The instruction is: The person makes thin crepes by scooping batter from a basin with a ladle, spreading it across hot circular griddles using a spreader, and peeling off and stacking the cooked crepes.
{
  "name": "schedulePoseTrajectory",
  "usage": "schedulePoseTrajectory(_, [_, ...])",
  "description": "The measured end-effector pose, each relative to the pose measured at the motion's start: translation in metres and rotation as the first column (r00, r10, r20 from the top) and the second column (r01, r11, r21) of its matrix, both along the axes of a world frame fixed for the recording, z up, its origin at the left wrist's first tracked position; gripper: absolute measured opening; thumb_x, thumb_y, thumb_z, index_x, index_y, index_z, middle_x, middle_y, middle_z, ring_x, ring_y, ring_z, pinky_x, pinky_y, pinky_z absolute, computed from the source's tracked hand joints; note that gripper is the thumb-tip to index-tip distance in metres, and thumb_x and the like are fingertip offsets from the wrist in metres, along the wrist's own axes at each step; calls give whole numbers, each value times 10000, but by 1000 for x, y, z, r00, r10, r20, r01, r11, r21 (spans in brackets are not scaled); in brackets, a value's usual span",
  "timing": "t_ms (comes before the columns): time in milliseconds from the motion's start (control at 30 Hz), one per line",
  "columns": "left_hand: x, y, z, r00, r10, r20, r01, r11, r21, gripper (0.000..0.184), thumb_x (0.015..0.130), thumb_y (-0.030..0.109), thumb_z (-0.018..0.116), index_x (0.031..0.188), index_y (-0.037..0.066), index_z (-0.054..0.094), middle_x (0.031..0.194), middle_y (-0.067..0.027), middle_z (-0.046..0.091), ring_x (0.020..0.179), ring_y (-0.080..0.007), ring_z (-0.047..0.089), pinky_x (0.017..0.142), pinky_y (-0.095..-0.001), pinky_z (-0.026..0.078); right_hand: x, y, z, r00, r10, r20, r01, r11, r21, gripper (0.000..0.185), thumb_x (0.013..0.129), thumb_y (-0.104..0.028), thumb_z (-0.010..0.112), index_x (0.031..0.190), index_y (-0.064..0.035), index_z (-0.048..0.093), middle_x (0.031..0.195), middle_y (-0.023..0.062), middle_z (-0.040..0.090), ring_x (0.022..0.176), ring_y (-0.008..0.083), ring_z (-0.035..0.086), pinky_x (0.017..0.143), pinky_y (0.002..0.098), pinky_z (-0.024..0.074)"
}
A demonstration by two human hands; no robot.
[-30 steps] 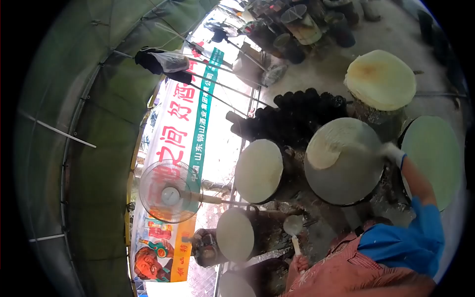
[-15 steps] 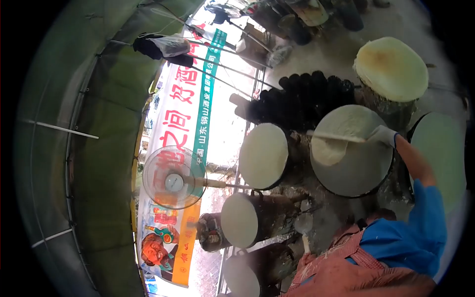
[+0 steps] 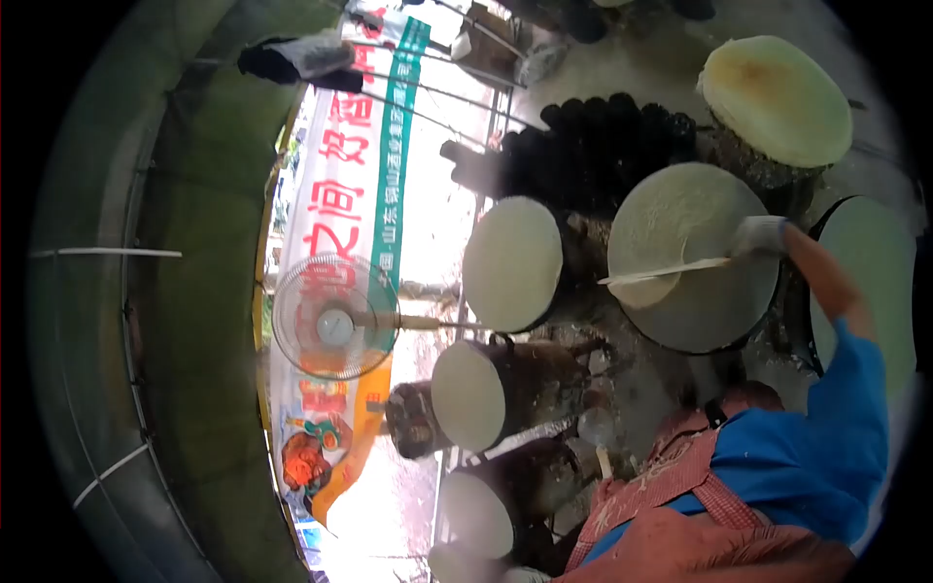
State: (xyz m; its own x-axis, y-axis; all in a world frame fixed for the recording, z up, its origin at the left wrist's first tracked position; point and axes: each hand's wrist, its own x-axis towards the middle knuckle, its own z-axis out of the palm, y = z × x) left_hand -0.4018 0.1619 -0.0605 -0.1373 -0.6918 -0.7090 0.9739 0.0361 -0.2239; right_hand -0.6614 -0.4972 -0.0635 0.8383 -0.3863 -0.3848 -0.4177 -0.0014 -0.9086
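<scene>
My right hand (image 3: 763, 235), in a pale glove, is closed on one end of a long flat spreader (image 3: 671, 270). The spreader lies across a big round griddle (image 3: 724, 311). Pale batter (image 3: 661, 209) coats the griddle's upper left, and a thicker patch (image 3: 649, 291) sits at the blade. Low in the view, my left hand (image 3: 606, 468) shows only in part beside my apron, closed at the handle of a ladle (image 3: 597, 426). The ladle's round bowl is above that hand, to the lower left of the griddle.
A stack of round flatbreads (image 3: 777, 97) stands beyond the griddle. A pale round surface (image 3: 865, 282) is at the right. Other round tops (image 3: 512, 264) on dark drums line the left, near dark cylinders (image 3: 593, 151). A fan (image 3: 335, 327) stands before a banner (image 3: 340, 175).
The spreader has swung over the griddle and then down across the batter, and the coated area has grown. The surroundings have shifted upward in view. My left hand is now more hidden.
</scene>
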Motion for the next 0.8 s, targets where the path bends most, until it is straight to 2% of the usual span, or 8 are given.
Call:
schedulePoseTrajectory(133, [-10,3,-1,998,64,-14,-65,998,-12,210,945,191,473,759,102,431,625,28,353,492,-65,339,437,-220,314,-67,28,87,922,-96,-375,216,931,293,150,739,-154,682,715,-10,649,528,48,522,396,135,450,373,305,347])
schedulePoseTrajectory(200, [-11,5,1,997,72,-12,-73,997,-13,205,943,187,472,761,101,433,626,30,355,495,-64,342,440,-219,317,-40,-15,-13,972,68,223,-10,968,-250,168,733,-160,694,772,1,670,538,53,538,396,137,450,378,299,353])
schedulePoseTrajectory(267, [-14,7,3,998,56,-9,-56,998,-5,199,941,183,472,763,100,436,626,32,356,498,-63,345,443,-217,321,-8,-14,2,960,-43,275,111,965,-236,178,734,-167,705,790,0,679,569,54,561,432,130,468,402,294,373])
schedulePoseTrajectory(300, [-13,6,4,999,46,-8,-46,999,-2,196,940,181,471,765,100,437,626,33,357,499,-62,347,444,-216,322,25,-2,60,960,-278,13,277,960,39,173,737,-170,710,780,-6,677,595,52,576,467,121,487,423,292,389])
schedulePoseTrajectory(533, [-14,18,6,998,59,-13,-59,998,-13,177,934,167,470,773,97,445,626,39,362,509,-59,359,454,-211,334,-70,-22,-57,936,317,-155,-337,933,-129,137,687,-127,752,798,-85,681,801,83,628,685,223,594,610,356,486])
schedulePoseTrajectory(567, [-16,19,3,997,69,-17,-70,997,-27,174,933,165,470,774,97,446,626,40,363,511,-58,360,455,-210,335,-53,16,77,918,24,-395,81,966,248,134,705,-123,737,819,-69,691,712,86,624,620,230,585,592,343,483])
schedulePoseTrajectory(733, [-10,18,4,999,52,-10,-52,998,-43,161,928,155,469,780,95,452,626,44,367,518,-56,369,463,-206,343,19,-18,21,942,204,266,-42,859,-510,131,714,-167,712,783,-57,705,596,16,595,552,117,548,513,287,438])
schedulePoseTrajectory(800, [-3,18,7,1000,24,-18,-25,998,-50,156,926,152,468,782,94,454,626,46,368,521,-55,372,465,-205,346,32,7,67,997,-37,-74,34,999,-42,146,729,-186,702,707,-54,644,540,7,539,480,116,505,448,295,403])
